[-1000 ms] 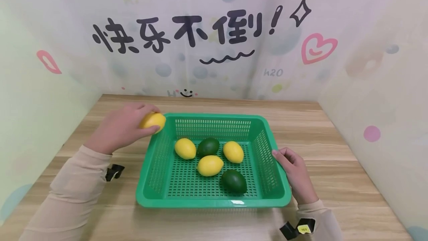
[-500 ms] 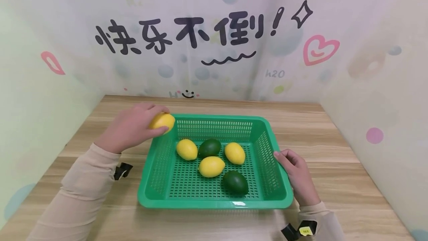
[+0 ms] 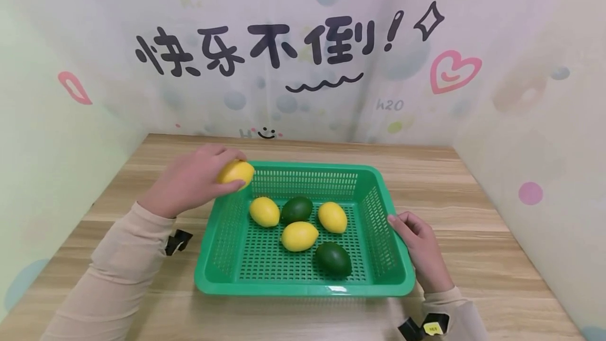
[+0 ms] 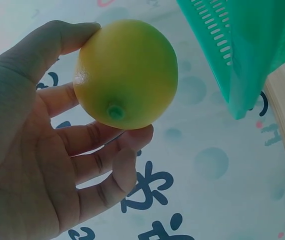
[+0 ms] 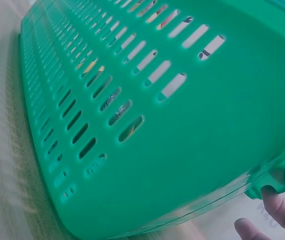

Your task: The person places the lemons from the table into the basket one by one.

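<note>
My left hand (image 3: 196,178) holds a yellow lemon (image 3: 236,174) between thumb and fingers, over the back left corner of the green plastic basket (image 3: 303,289). The left wrist view shows this lemon (image 4: 127,75) with its green-tinged stem end, apart from the basket wall (image 4: 252,55). On the right side, my right hand (image 3: 421,246) grips the basket's rim with the thumb on top; its fingertips (image 5: 277,200) show under the rim in the right wrist view. Inside the basket lie three yellow lemons, one of them central (image 3: 300,236), and two dark green oval fruits, one nearer the front (image 3: 333,259).
The basket stands on a wood-grain table (image 3: 473,257). Behind it hangs a white printed cloth (image 3: 303,104) with dark lettering, and pale walls close in the left and right sides. Both wrists carry small black camera mounts, such as the left one (image 3: 178,242).
My left hand has moved right with the lemon, from the basket's left rim to over its back left corner. The right hand keeps its grip, and the fruits in the basket lie as before.
</note>
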The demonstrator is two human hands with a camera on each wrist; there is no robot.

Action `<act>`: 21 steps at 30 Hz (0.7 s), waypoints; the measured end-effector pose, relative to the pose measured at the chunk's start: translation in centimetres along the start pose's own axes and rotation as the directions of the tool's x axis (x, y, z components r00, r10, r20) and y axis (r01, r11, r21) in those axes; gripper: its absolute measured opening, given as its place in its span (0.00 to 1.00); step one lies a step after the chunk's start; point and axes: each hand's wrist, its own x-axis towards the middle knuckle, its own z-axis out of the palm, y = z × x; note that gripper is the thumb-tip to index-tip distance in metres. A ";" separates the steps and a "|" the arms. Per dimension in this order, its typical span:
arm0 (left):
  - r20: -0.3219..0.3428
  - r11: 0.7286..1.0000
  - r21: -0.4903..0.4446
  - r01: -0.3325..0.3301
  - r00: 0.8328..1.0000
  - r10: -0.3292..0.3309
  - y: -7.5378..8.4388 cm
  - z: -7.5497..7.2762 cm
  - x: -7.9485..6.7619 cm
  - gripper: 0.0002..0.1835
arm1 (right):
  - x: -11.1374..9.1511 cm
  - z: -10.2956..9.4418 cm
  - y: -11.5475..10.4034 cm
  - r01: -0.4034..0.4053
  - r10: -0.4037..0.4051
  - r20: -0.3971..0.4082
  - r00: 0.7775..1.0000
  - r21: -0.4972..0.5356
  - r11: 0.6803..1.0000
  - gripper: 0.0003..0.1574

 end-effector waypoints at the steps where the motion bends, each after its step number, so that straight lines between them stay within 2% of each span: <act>1: 0.000 1.000 0.004 -0.001 1.000 0.001 0.1 0.0 0.1 0.21 | 0.0 0.0 0.0 0.001 -0.001 0.000 1.000 -0.002 1.000 0.23; 9: -0.005 1.000 0.012 -0.017 1.000 0.017 0.7 0.2 0.4 0.22 | -0.1 0.0 0.0 -0.001 0.001 0.011 1.000 0.004 1.000 0.26; 21: -0.018 0.997 0.030 -0.064 0.998 0.065 1.5 0.7 1.1 0.23 | -0.1 0.0 0.1 -0.012 0.012 0.005 1.000 0.004 1.000 0.23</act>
